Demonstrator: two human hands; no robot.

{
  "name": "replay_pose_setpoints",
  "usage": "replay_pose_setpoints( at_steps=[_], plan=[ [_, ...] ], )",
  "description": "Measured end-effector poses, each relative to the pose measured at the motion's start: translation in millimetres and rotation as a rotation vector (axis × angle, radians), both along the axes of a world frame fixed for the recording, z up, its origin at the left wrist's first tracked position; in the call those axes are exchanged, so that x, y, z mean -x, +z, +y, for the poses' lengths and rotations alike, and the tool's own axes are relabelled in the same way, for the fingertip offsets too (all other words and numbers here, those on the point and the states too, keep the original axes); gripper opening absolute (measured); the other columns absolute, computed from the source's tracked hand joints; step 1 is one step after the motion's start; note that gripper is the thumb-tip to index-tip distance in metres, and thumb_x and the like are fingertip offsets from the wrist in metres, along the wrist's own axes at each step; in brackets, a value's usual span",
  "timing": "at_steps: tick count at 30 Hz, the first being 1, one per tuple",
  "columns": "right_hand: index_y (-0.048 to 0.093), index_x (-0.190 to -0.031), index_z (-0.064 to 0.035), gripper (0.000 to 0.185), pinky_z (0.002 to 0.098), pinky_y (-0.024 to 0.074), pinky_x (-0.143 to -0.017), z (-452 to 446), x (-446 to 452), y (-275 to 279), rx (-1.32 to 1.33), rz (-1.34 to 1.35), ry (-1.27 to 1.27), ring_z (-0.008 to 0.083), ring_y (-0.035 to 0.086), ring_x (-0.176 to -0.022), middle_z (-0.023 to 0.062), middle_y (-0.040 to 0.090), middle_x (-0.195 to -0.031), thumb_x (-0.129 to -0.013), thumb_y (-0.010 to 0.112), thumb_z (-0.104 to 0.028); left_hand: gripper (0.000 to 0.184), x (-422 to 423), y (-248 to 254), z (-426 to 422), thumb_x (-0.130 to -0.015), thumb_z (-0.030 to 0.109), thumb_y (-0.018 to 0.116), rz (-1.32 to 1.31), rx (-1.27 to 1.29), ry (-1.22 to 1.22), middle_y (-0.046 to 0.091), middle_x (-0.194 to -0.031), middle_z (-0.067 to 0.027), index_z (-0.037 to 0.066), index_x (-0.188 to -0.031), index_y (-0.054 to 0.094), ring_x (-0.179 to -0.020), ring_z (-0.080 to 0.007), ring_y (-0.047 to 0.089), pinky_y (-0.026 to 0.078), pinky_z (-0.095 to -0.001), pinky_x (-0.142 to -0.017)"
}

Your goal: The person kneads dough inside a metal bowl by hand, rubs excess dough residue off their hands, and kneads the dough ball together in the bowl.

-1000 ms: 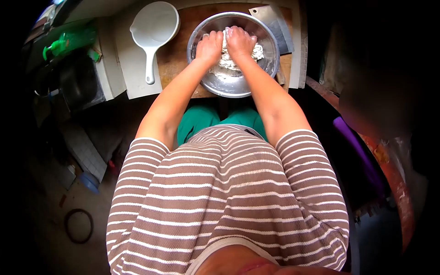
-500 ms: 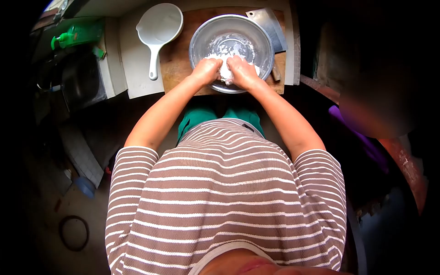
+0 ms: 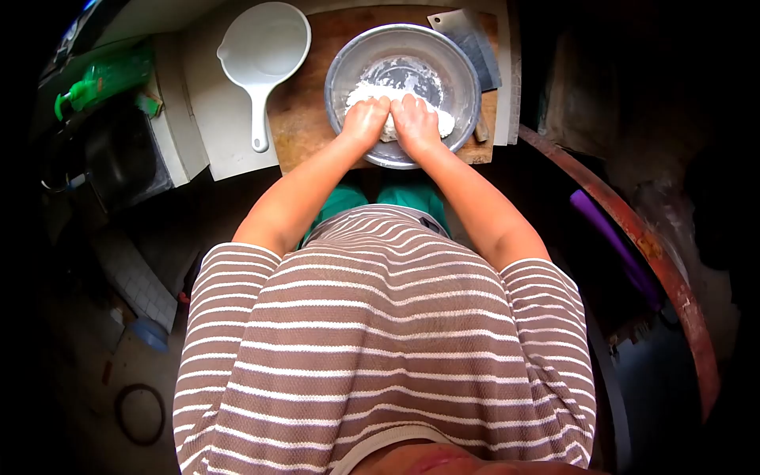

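Observation:
A grey metal bowl (image 3: 469, 75) holds a mass of white dough (image 3: 446, 125) at its near side, and dry flour is smeared over the bottom beyond. My left hand (image 3: 366, 121) presses on the left part of the dough with its fingers curled down into it. Right beside it, my right hand (image 3: 415, 124) is bent over the dough in the same way, knuckles forward. Both hands are closed on the dough, and their fingertips are partly hidden in it. White flour clings around the fingers.
The bowl stands on a wooden board (image 3: 297, 119). A cleaver (image 3: 469, 47) lies behind it at the right. A white dipper (image 3: 265, 47) rests at the left. Farther left are a green pump bottle (image 3: 103, 83) and a dark sink (image 3: 127, 154).
My hands have come closer together and pressed forward onto the dough, which now shows wider on both sides. The camera view has shifted slightly.

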State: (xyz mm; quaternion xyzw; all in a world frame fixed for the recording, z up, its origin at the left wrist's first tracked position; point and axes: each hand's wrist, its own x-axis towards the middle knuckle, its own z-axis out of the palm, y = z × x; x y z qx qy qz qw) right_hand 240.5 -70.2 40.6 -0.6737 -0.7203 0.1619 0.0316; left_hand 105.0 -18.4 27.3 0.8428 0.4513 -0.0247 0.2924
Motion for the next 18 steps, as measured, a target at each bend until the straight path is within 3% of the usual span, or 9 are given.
replay_pose_setpoints(
  at_steps=[5,6,7,9,12,13,15,16,18],
  plan=[
    [0.054,-0.103,-0.0084,0.034,0.0476,0.0528,-0.076,27.6,-21.8,6.8,0.212,0.122,0.076,0.0344,0.059,-0.1,0.0126,0.057,-0.1,-0.072,0.069,-0.011,0.023,-6.4,7.0,43.0,-0.076,0.01,0.061,0.14,0.183,-0.174,0.067,-0.094,-0.0219,0.007,-0.099,0.06,-0.095,-0.0372,0.064,0.051,-0.0466,-0.078],
    [0.055,-0.106,-0.0084,0.045,0.0437,0.0515,-0.082,39.7,-30.6,-2.0,0.318,0.182,0.054,0.0343,0.06,-0.103,0.0145,0.06,-0.109,-0.067,0.077,-0.015,0.024,-12.0,5.6,58.2,-0.076,0.01,0.061,0.156,0.223,-0.193,0.067,-0.095,-0.0213,0.008,-0.1,0.06,-0.095,-0.037,0.065,0.051,-0.0459,-0.079],
    [0.058,-0.108,-0.0099,0.051,0.0389,0.0514,-0.083,45.0,-45.9,-16.8,0.212,0.387,0.081,0.0303,0.063,-0.098,0.0146,0.064,-0.107,-0.063,0.082,-0.018,0.024,-14.9,6.3,64.8,-0.076,0.011,0.062,0.177,0.273,-0.213,0.067,-0.095,-0.0206,0.008,-0.1,0.061,-0.095,-0.0367,0.065,0.051,-0.0452,-0.079],
    [0.062,-0.109,-0.0093,0.054,0.0339,0.0509,-0.084,69.3,-60.0,1.7,0.496,0.437,-0.012,0.0235,0.064,-0.092,0.0114,0.066,-0.104,-0.062,0.086,-0.022,0.023,-21.0,51.9,80.9,-0.079,0.012,0.062,0.087,0.268,-0.161,0.067,-0.097,-0.0186,0.007,-0.101,0.061,-0.094,-0.0347,0.064,0.05,-0.0431,-0.08],
    [0.063,-0.111,-0.0049,0.05,0.0323,0.0506,-0.084,80.5,-87.4,-16.7,0.326,0.71,-0.173,0.0169,0.063,-0.091,0.006,0.068,-0.1,-0.068,0.084,-0.02,0.02,-11.5,49.2,88.4,-0.081,0.014,0.063,-0.294,0.007,-0.055,0.062,-0.092,-0.0149,0.004,-0.098,0.061,-0.087,-0.0293,0.062,0.048,-0.0394,-0.079],
    [0.061,-0.118,-0.0055,0.055,0.0312,0.049,-0.089,82.6,-94.5,-22.0,0.304,0.782,-0.181,0.0172,0.062,-0.1,0.0066,0.066,-0.106,-0.07,0.083,-0.02,0.02,-8.6,46.1,82.8,-0.081,0.014,0.063,-0.291,0.005,-0.056,0.062,-0.092,-0.0149,0.004,-0.098,0.061,-0.087,-0.0293,0.062,0.048,-0.0394,-0.079],
    [0.056,-0.128,-0.0112,0.07,0.0344,0.0468,-0.096,76.1,-98.9,-32.6,0.15,0.926,-0.141,0.0236,0.06,-0.11,0.0106,0.063,-0.117,-0.067,0.084,-0.03,0.017,-1.5,35.1,60.8,-0.077,0.007,0.062,-0.529,-0.131,0.242,0.06,-0.092,-0.0139,0.008,-0.094,0.061,-0.089,-0.0347,0.058,0.047,-0.0441,-0.079],
    [0.05,-0.134,-0.0133,0.077,0.037,0.0449,-0.098,68.0,-92.6,-19.4,0.05,0.728,-0.053,0.0266,0.056,-0.115,0.0115,0.058,-0.124,-0.066,0.084,-0.031,0.016,1.6,26.0,48.9,-0.077,0.006,0.062,-0.567,-0.244,0.284,0.056,-0.09,-0.0127,0.007,-0.092,0.058,-0.085,-0.0328,0.057,0.047,-0.0439,-0.074],
    [0.039,-0.143,-0.0188,0.093,0.0431,0.0402,-0.103,56.8,-81.2,-12.9,-0.038,0.39,0.025,0.0349,0.047,-0.124,0.013,0.048,-0.135,-0.062,0.084,-0.034,0.025,3.2,5.2,20.8,-0.075,0.01,0.069,-0.543,0.039,0.551,0.056,-0.088,-0.0118,0.005,-0.094,0.054,-0.082,-0.0265,0.058,0.048,-0.0387,-0.071]
  ],
)
